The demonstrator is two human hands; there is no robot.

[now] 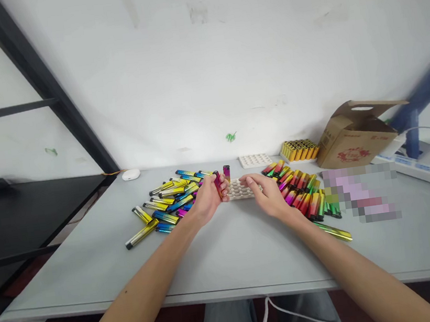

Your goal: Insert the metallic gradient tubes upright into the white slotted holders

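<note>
My left hand (206,198) is wrapped around a shiny purple-red lighter (218,183), held upright at the left end of a white tray with rows of holes (238,190). Just behind it another purple and yellow lighter (226,172) stands upright at the tray. My right hand (266,195) hovers at the tray's right end, fingers stretched out and thumb apart, with nothing visible in it. To the left of my left hand lies a loose pile of yellow, blue and purple lighters (168,201). Beside my right hand are red, yellow and green lighters (302,192).
Against the wall are a second white holed tray (255,160) and a tray packed with yellow lighters (300,151). An open cardboard box (357,145) stands at the right, near a white power strip (426,170). A small white case (130,174) lies at the back left.
</note>
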